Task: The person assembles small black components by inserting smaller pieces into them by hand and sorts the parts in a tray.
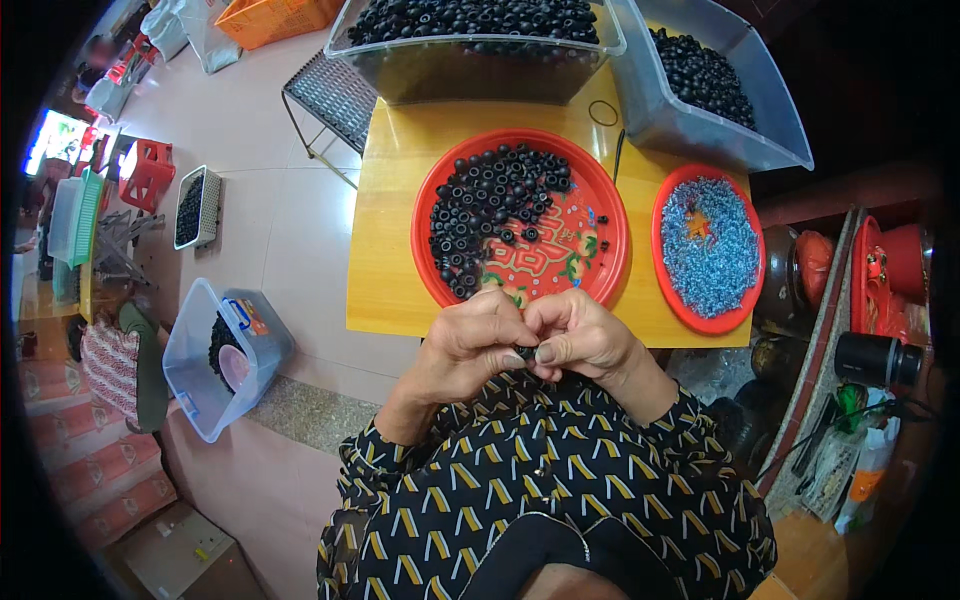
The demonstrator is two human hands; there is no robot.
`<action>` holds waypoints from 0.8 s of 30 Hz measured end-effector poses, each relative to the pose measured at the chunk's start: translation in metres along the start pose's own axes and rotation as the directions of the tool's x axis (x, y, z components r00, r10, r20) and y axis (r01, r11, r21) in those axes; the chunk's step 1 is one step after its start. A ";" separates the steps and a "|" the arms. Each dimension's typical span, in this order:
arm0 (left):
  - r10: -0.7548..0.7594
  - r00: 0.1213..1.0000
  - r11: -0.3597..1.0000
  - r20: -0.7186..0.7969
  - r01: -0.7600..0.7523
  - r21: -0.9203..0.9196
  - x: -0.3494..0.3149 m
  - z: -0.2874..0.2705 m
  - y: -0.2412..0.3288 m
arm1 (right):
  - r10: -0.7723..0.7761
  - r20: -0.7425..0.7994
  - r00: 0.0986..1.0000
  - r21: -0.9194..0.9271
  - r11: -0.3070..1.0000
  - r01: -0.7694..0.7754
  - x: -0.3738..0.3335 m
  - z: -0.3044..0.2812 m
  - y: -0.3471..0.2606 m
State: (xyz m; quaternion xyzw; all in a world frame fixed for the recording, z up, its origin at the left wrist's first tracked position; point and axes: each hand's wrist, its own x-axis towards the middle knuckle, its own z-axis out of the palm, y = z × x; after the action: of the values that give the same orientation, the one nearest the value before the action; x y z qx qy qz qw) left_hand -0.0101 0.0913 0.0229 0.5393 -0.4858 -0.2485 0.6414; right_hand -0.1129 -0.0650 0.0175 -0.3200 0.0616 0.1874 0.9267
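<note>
At the table's near edge, my left hand (468, 342) and my right hand (588, 338) meet with closed fingers. Between their fingertips is a small black part (525, 352), mostly covered, so its exact shape is hidden. Just beyond them lies a red round tray (590, 275) with a printed pattern. Many round, hollow black plastic parts (480, 205) fill its left and far side, and a few smaller black pieces (603, 219) lie at its right. A smaller red plate (664, 290) farther right holds many tiny translucent bluish pieces (710, 260).
Two clear bins, one at the far edge (470, 75) and one at the far right (760, 110), hold black parts. On the yellow table (385, 270) lies a thin black ring (603, 112). A stool (335, 95) and another clear bin (225, 370) stand left.
</note>
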 end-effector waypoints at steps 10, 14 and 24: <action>-0.081 0.994 0.977 -0.068 0.093 0.191 -0.003 0.004 -0.002 | 0.014 -0.110 0.994 -0.022 1.000 -0.017 0.003 -0.002 0.004; -0.102 0.969 0.980 -0.226 0.136 0.142 -0.001 0.011 0.000 | -0.090 -0.149 0.985 -0.010 0.996 0.090 0.005 0.004 0.003; -0.014 0.987 0.979 -0.159 0.046 0.201 -0.006 0.007 0.006 | -0.047 -0.081 0.996 0.048 0.998 0.051 0.001 0.004 0.007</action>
State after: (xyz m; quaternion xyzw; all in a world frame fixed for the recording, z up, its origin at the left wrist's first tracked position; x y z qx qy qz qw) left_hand -0.0199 0.0947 0.0257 0.6274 -0.4487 -0.1640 0.6150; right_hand -0.1147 -0.0570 0.0169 -0.3055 0.0954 0.1499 0.9355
